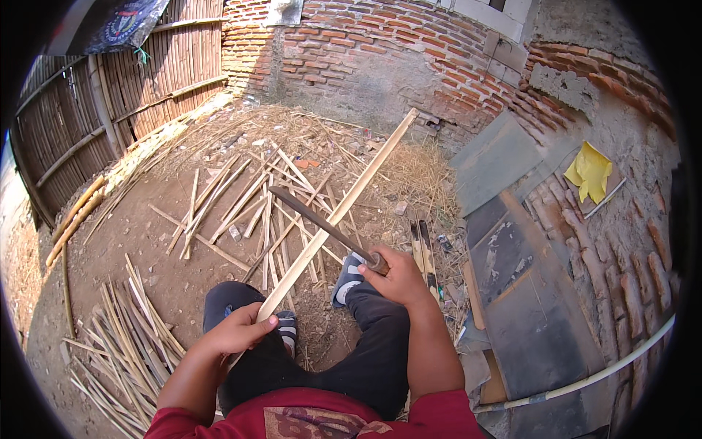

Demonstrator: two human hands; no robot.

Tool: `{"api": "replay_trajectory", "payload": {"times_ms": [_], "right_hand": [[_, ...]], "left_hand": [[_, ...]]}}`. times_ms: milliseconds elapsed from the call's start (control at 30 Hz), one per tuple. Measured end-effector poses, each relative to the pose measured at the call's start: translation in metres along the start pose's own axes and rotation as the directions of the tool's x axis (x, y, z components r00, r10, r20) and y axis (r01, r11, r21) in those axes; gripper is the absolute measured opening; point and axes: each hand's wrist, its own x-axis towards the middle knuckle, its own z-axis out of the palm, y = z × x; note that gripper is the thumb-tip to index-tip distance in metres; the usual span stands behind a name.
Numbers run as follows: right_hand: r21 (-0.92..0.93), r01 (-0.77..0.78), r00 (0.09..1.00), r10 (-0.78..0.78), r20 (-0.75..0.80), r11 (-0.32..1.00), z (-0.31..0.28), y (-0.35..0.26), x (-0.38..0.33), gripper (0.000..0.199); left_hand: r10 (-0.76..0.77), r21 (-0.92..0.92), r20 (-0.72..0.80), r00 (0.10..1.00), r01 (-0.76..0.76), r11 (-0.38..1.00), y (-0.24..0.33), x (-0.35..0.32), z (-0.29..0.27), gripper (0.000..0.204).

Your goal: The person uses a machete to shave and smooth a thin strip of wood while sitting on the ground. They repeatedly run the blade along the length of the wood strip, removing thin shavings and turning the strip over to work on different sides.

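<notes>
My left hand [240, 328] is closed round the near end of a long split bamboo strip [363, 178], which slants up and away to the right with its pale inner face showing. In my right hand [395, 276] is the wooden handle of a machete [314, 218]. Its long dark blade points to the far left and crosses the strip near the middle; whether the edge bites into the bamboo or only rests on it I cannot tell. Both hands are above my knees, and the strip's near end runs back under my left wrist.
Split bamboo pieces [245, 197] lie scattered on the dirt ahead, and a pile of thin strips [131, 344] lies at my left. Dark boards [530, 293] and a yellow sheet [589, 172] lean along the right brick wall. A bamboo fence [110, 95] stands far left.
</notes>
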Motion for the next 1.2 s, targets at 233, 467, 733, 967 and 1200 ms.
{"api": "replay_trajectory", "payload": {"times_ms": [233,467,733,967,1200], "right_hand": [[-0.273,0.079,0.987,-0.036,0.159,0.959,-0.004,-0.004,0.012,0.032],[-0.361,0.043,0.994,-0.005,0.106,0.932,-0.003,0.028,0.070,0.029],[-0.181,0.106,0.984,-0.077,0.162,0.978,0.061,0.071,0.081,0.022],[-0.176,-0.065,0.984,0.093,0.151,0.982,0.053,0.090,0.083,0.021],[-0.127,-0.308,0.935,0.324,0.142,0.943,0.039,0.082,0.072,0.033]], "left_hand": [[0.032,0.013,-0.033,0.999,-0.031,0.999,0.006,0.010,-0.016,0.029],[0.013,0.140,-0.184,0.983,0.013,0.990,0.004,0.021,-0.017,0.034],[0.014,0.184,-0.255,0.967,0.034,0.982,0.009,0.048,-0.012,0.035],[-0.158,0.064,-0.236,0.959,0.177,0.982,0.020,0.068,-0.003,0.035],[0.098,0.337,-0.242,0.965,-0.011,0.942,0.002,0.071,-0.012,0.038]]}}
